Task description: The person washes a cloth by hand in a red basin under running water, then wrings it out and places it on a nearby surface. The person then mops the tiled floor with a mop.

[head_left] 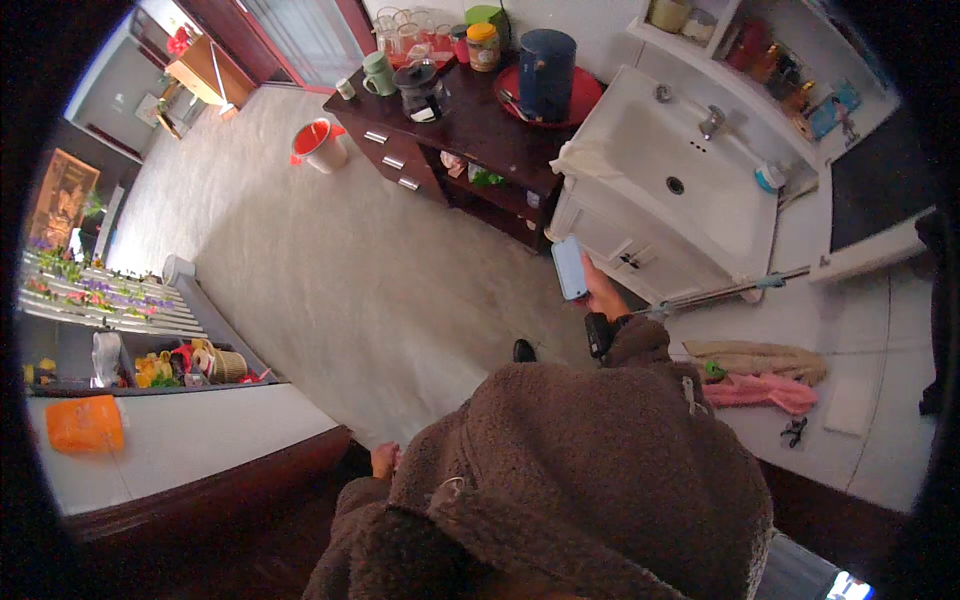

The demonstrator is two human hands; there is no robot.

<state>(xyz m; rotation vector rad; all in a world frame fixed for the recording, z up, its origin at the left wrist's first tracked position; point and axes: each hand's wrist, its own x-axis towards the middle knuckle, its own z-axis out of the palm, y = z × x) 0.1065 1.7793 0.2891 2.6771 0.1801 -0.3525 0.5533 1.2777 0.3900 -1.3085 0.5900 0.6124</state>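
A flat light-blue smartphone (pixel 569 266) is in my right hand (pixel 603 292), out in front of the white washbasin cabinet. My fingers wrap its edge and are partly hidden behind it. A black strapped device (pixel 599 335) sits at my right wrist, by the brown fleece sleeve. My left hand (pixel 385 460) hangs low by my left side, close to the dark red base of a low wall. It is small in view and its fingers do not show clearly.
A dark sideboard (pixel 480 140) bears glasses, jars and a blue canister (pixel 547 75) on a red tray. Right of it stands a white washbasin (pixel 640 110). A white bin (pixel 322 147) with a red liner is on the floor. Towels (pixel 760 390) hang at right.
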